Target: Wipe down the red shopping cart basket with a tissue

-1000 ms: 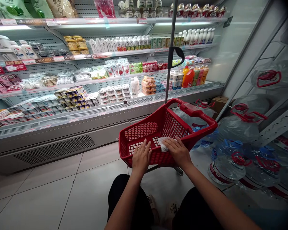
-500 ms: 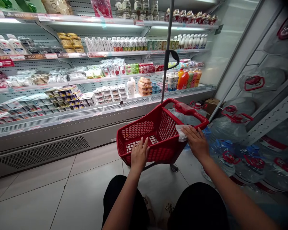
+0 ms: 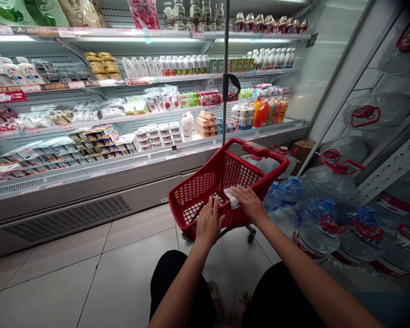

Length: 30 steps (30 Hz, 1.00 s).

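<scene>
A red plastic shopping cart (image 3: 235, 218) with a lattice basket stands before my knees, and its basket looks bare inside. My right hand (image 3: 251, 206) presses a crumpled white tissue or wipe (image 3: 231, 197) onto the basket's near rim, with the fingers laid over it. To the left, my left hand (image 3: 208, 224) touches the same rim with its fingers stretched out, holding nothing. The cart's handle (image 3: 262, 150) rises on the right, beyond my right hand. A grey pole with a black loop grip (image 3: 232, 86) stands upright at the cart's far side.
An open refrigerated shelf (image 3: 130, 166) with bottles, tubs and packets runs along the back. Large water bottles with red handles (image 3: 319, 234) crowd the right side, beside a metal rack (image 3: 389, 164). Pale floor tiles (image 3: 130, 273) lie at the left.
My right hand has slid left along the near rim with the white wipe, away from the handle end. My left hand has shifted slightly right. The cart has turned a little, and its pole appears farther left.
</scene>
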Each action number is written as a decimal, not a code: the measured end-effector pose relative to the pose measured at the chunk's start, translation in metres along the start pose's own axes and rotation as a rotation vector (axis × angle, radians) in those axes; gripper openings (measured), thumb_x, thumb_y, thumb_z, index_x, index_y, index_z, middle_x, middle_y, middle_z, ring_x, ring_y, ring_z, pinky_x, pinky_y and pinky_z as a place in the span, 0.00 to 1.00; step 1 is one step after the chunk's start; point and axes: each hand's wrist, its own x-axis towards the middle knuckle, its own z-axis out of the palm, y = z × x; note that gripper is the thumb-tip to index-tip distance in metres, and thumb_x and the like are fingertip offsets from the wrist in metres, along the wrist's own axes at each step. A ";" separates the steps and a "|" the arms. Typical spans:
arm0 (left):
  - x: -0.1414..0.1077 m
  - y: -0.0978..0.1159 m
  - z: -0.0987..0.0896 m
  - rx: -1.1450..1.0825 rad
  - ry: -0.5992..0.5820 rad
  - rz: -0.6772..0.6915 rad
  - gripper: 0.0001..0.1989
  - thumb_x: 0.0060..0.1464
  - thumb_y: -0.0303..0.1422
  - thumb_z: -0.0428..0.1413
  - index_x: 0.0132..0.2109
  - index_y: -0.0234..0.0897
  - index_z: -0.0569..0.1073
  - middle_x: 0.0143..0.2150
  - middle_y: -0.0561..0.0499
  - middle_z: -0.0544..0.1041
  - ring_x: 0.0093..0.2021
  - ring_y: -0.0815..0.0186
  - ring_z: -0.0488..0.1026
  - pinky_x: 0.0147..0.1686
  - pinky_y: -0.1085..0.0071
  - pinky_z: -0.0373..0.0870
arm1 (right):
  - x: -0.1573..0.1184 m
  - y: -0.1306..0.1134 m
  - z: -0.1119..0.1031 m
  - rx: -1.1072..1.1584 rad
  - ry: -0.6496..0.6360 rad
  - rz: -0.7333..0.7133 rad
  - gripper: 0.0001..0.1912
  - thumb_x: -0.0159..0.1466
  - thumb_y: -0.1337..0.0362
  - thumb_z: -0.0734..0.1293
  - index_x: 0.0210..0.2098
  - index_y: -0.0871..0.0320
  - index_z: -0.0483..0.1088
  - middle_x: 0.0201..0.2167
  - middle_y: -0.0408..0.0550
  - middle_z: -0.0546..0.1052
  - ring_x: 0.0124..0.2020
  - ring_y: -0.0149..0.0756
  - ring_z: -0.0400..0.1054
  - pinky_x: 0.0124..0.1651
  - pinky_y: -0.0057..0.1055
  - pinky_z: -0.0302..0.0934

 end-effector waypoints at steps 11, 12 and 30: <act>-0.009 -0.013 -0.019 -0.166 -0.034 0.138 0.48 0.66 0.37 0.54 0.78 0.38 0.29 0.80 0.37 0.40 0.78 0.52 0.46 0.71 0.50 0.58 | 0.011 -0.060 0.017 0.133 -0.119 -0.143 0.34 0.70 0.72 0.56 0.74 0.51 0.54 0.71 0.42 0.65 0.73 0.35 0.55 0.77 0.47 0.42; -0.013 -0.020 -0.022 -0.142 -0.050 0.152 0.48 0.66 0.37 0.55 0.78 0.38 0.30 0.80 0.38 0.41 0.78 0.53 0.46 0.72 0.51 0.57 | 0.012 -0.051 0.016 0.124 -0.122 -0.136 0.34 0.70 0.72 0.56 0.74 0.50 0.53 0.72 0.42 0.64 0.74 0.35 0.54 0.77 0.48 0.41; -0.037 -0.024 -0.019 -0.076 -0.028 0.167 0.53 0.64 0.45 0.55 0.78 0.33 0.28 0.80 0.39 0.44 0.78 0.53 0.44 0.74 0.51 0.48 | -0.010 -0.111 0.022 0.293 -0.142 -0.171 0.32 0.72 0.70 0.57 0.74 0.51 0.54 0.72 0.45 0.65 0.75 0.36 0.52 0.77 0.47 0.44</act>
